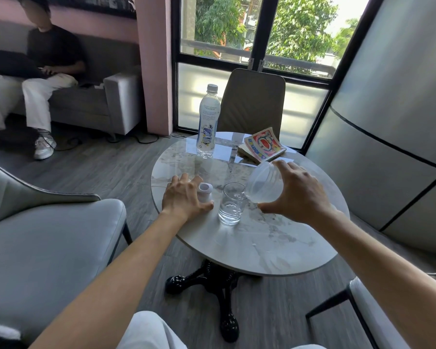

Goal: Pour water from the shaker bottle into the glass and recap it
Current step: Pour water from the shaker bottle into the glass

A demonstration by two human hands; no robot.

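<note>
On table (275, 243): one glass (230, 205), some water inside. Left grip (184, 197) released, flat beside one cap (205, 189). Right grip (297, 197) grasping one shaker bottle (264, 183), tilted, mouth above glass rim. Farther: one capped water bottle (208, 122), one book (262, 147).

Grey sofa (86, 104); sunlit window (300, 34); wood-look floor (98, 167)

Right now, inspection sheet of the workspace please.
Surface: round marble table, glossy.
Job's things: shaker bottle tilted, mouth over upright glass; cap off, standing on table.
Clutter: capped water bottle and book at far edge.
Grippers: right hand grips shaker bottle; left hand rests on table beside cap.
Cables: cables on floor by sofa.
Surroundings: person seated on sofa; chairs around; window behind.
</note>
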